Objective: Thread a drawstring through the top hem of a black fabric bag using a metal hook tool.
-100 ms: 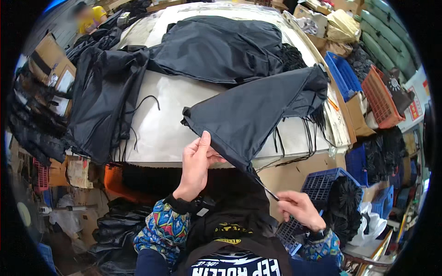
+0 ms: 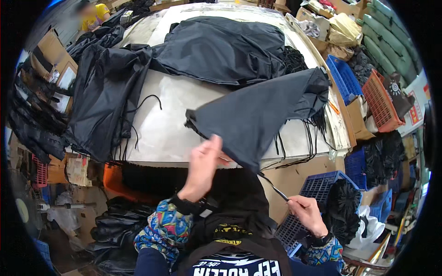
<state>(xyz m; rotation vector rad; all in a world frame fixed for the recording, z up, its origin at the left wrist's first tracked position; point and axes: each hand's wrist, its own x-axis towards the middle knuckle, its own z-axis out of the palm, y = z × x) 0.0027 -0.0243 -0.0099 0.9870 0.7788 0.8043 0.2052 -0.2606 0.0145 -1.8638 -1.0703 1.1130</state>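
Observation:
A black drawstring bag (image 2: 248,115) of thin cloth lies slantwise on the white table, one corner hanging over the near edge. My left hand (image 2: 202,165), slightly blurred, is at the bag's near left edge, thumb on top and fingers partly hidden below, holding that edge. From the bag's near corner a thin black cord (image 2: 275,187) runs taut toward the lower right. My right hand (image 2: 307,214) pinches the end of this cord between thumb and fingertips.
More black bags (image 2: 221,50) lie at the table's far side and left (image 2: 103,101). The white table (image 2: 165,106) shows between them. Blue crates (image 2: 343,78) and a red crate (image 2: 380,99) stand at right. A black fringed bundle (image 2: 343,207) is beside my right hand. Someone in yellow (image 2: 94,17) is far left.
My left hand has slid a little right along the bag's edge. My right hand has shifted slightly right with the cord, and the bag's near corner has followed.

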